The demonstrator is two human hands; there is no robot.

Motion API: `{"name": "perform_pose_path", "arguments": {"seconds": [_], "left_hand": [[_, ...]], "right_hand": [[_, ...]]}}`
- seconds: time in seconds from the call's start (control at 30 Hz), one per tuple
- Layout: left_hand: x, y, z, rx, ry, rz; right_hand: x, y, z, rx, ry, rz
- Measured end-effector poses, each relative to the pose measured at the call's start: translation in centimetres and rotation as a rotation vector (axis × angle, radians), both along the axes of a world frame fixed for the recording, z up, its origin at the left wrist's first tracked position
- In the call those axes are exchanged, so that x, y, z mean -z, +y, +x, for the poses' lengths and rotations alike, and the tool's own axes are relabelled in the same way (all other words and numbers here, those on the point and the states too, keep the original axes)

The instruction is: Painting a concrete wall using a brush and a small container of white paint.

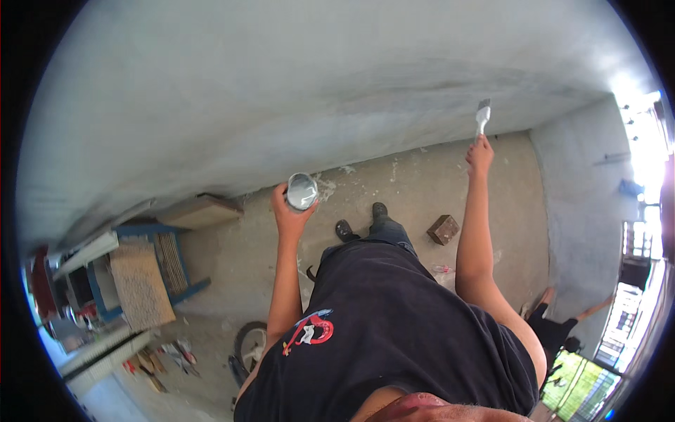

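Observation:
My left hand [290,213] is wrapped around a small round container [302,191], which looks to hold pale paint. Out to the right, my right hand [480,154] grips the handle of a paintbrush [483,116]. The brush has a white handle, and its bristles point up against or close to the wall [337,89]; I cannot tell whether they touch. Patchy grey-blue and darker streaks mark the wall's surface.
A brown block [443,230] lies on the concrete floor [406,174], right of my feet. Blue-framed furniture [174,258] and a board [203,211] stand at left. A wheel [250,343] is behind my left side. Another person [551,327] is near the bright window at right.

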State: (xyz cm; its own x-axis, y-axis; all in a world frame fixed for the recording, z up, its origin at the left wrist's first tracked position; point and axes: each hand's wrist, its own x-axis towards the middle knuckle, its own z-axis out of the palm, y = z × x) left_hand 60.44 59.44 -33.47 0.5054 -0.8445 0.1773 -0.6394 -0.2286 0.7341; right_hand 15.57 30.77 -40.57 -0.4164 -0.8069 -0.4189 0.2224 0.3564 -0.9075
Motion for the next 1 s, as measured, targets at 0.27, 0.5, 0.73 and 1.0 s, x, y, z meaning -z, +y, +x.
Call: {"name": "perform_pose_path", "arguments": {"seconds": [0.27, 0.5, 0.73, 1.0], "left_hand": [[-3.7, -1.5, -0.9, 0.08, -0.205, -0.094], [-5.0, -2.9, -1.2, 0.135, -0.281, -0.15], [-4.7, -2.6, -1.5, 0.134, -0.326, -0.172], [-5.0, -1.9, -1.7, 0.105, -0.262, -0.281]], "right_hand": [[-17.3, 7.0, 5.2, -1.096, 0.425, -0.006], [-27.1, 9.5, 11.3, -1.621, 0.696, -0.518], [-29.6, 10.9, 12.9, -1.597, 0.956, -0.531], [-32.6, 11.3, 12.8, -1.633, 1.05, -0.519]]}}
